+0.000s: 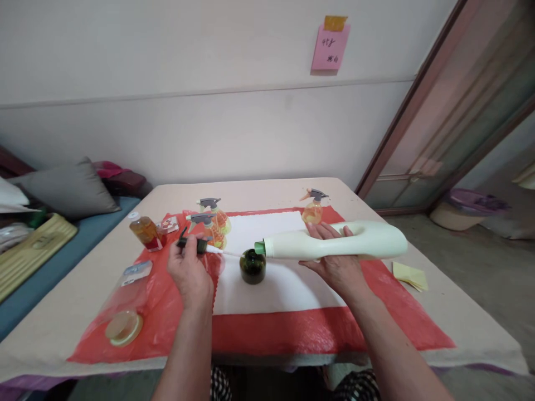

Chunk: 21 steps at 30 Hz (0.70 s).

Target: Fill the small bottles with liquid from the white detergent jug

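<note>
My right hand grips a big pale green jug and holds it level, its green neck right above the mouth of a small dark green bottle. That bottle stands upright on a white towel. My left hand holds a black spray head whose white dip tube points right toward the dark bottle. Just behind my left hand stand two yellow spray bottles with grey triggers. A third one stands behind the jug.
A red plastic sheet covers the beige table. An amber bottle and a clear bag with a round lid lie at left. Yellow paper lies at right. Cushions sit far left.
</note>
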Each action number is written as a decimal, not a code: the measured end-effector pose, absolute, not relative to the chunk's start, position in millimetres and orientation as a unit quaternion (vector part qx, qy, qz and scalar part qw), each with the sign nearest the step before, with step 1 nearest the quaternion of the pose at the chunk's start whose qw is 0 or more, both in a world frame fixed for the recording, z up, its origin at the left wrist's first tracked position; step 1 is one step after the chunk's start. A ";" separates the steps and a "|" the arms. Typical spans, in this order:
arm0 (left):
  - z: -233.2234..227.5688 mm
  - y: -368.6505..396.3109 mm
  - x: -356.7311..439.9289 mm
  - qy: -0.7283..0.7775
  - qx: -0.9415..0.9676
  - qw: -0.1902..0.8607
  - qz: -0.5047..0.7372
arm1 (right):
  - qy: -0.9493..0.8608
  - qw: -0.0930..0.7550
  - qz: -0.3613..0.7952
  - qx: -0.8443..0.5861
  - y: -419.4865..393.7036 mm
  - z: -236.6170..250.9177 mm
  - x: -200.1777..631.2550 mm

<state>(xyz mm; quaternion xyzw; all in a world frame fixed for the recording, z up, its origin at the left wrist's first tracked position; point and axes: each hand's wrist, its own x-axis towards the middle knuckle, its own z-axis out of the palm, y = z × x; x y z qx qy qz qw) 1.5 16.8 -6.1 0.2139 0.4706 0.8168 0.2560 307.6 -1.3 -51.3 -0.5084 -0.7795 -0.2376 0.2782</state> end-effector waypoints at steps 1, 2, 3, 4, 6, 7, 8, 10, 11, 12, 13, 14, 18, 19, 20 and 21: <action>-5.8 16.7 1.6 0.469 0.213 0.257 0.818 | -0.780 0.277 -0.239 -0.508 -1.5 -51.6 307.7; -5.5 16.5 1.6 0.468 0.214 0.258 0.818 | -0.780 0.275 -0.239 -0.509 -1.7 -51.9 307.8; -5.4 16.3 1.7 0.467 0.215 0.258 0.818 | -0.780 0.274 -0.240 -0.510 -1.9 -52.0 307.8; -5.4 16.1 1.7 0.466 0.217 0.259 0.818 | -0.780 0.272 -0.240 -0.510 -2.2 -51.9 307.6; -5.8 15.8 1.5 0.467 0.221 0.259 0.816 | -0.780 0.269 -0.241 -0.512 -2.9 -50.9 306.9; -6.2 15.9 1.3 0.469 0.222 0.258 0.815 | -0.780 0.267 -0.243 -0.511 -3.1 -50.2 306.4; -6.7 16.1 1.1 0.470 0.223 0.258 0.814 | -0.780 0.267 -0.245 -0.510 -3.3 -49.5 305.9; -7.8 16.8 0.5 0.472 0.224 0.255 0.813 | -0.779 0.265 -0.245 -0.512 -3.4 -48.5 305.5; -8.3 17.2 0.2 0.473 0.224 0.254 0.813 | -0.779 0.264 -0.244 -0.513 -3.2 -48.4 305.6; -8.7 17.5 -0.1 0.474 0.224 0.253 0.813 | -0.779 0.263 -0.244 -0.514 -3.0 -48.5 305.9; -9.0 17.8 -0.3 0.473 0.225 0.254 0.813 | -0.780 0.264 -0.244 -0.513 -2.6 -48.9 306.3; -9.1 17.9 -0.4 0.472 0.225 0.255 0.813 | -0.779 0.267 -0.246 -0.510 -2.2 -49.5 306.8; -7.9 17.3 -0.1 0.464 0.228 0.254 0.817 | -0.777 0.279 -0.255 -0.504 -1.4 -50.5 307.3; -7.5 17.1 -0.1 0.462 0.227 0.256 0.818 | -0.775 0.279 -0.257 -0.505 -1.6 -50.1 306.9; -7.1 16.9 -0.1 0.461 0.227 0.258 0.818 | -0.774 0.278 -0.259 -0.506 -2.0 -49.5 306.3; -6.8 16.9 -0.3 0.460 0.226 0.260 0.818 | -0.774 0.278 -0.261 -0.506 -2.4 -48.7 305.7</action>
